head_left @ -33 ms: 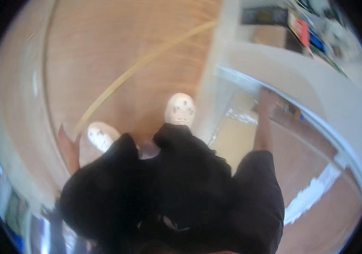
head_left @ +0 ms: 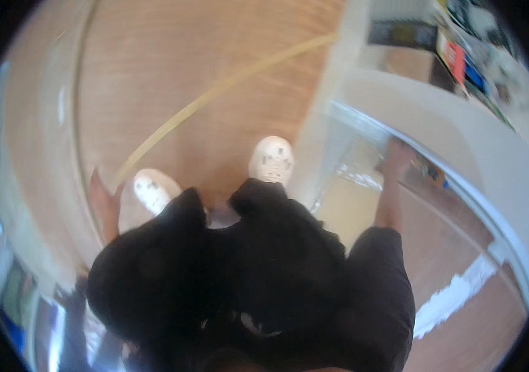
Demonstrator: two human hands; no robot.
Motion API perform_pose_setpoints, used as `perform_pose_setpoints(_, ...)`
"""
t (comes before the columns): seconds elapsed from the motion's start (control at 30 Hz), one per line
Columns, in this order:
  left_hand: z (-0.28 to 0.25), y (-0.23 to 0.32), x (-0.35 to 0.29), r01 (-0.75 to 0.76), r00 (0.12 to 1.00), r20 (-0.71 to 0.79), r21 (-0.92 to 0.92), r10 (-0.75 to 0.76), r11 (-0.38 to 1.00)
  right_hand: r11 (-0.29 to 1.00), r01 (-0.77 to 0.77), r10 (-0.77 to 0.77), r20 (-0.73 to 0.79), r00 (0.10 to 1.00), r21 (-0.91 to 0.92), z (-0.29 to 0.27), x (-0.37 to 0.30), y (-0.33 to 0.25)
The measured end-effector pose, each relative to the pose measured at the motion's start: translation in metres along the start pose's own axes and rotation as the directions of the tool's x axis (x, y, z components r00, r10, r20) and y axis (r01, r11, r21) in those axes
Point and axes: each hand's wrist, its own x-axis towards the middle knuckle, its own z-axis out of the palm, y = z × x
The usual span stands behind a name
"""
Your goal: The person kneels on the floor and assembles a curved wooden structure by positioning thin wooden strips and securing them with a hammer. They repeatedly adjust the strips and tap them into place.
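Note:
I look straight down at my own dark clothes and two white shoes (head_left: 272, 158) on a wooden floor (head_left: 202, 68). My left hand (head_left: 101, 199) hangs at my left side beside the left shoe, fingers loosely apart, holding nothing. My right arm stretches out to the right, and my right hand (head_left: 397, 156) reaches the edge of a white counter (head_left: 456, 133), next to crinkled clear plastic (head_left: 356, 168). Blur hides whether that hand grips anything.
A pale yellow line (head_left: 215, 93) runs diagonally across the floor. Colourful items (head_left: 463, 62) sit on a shelf at the upper right. A white strip (head_left: 456, 294) lies on the floor at the lower right. Blurred furniture lines the left rim.

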Motion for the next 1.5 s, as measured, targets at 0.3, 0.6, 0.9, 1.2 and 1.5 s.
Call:
perform_pose_setpoints(0.3,0.028,0.007,0.011,-0.012,0.999,0.043,0.016,0.011,1.0,0.941,0.103,-0.183,-0.228,0.956,-0.323,-0.005,-0.018,0.002)
perform_pose_setpoints(0.6,0.042,-0.004,-0.002,0.05,0.998,-0.046,-0.009,-0.05,0.999,0.962,0.273,-0.255,-0.275,0.927,0.027,-0.062,-0.057,-0.037)
perform_pose_setpoints(0.9,0.066,-0.018,-0.013,-0.108,0.981,-0.169,-0.07,0.095,0.992,0.329,0.346,-0.061,-0.345,0.936,0.879,-0.195,-0.132,-0.201)
perform_pose_setpoints(1.2,0.008,0.006,-0.013,-0.141,0.982,-0.153,-0.192,0.113,0.971,0.29,0.301,-0.243,-0.234,0.941,0.909,-0.201,-0.153,-0.286)
perform_pose_setpoints(1.5,-0.239,0.095,-0.051,-0.083,0.995,-0.1,-0.606,0.029,0.791,0.319,0.173,-0.395,-0.035,0.918,0.932,-0.223,-0.137,-0.269)
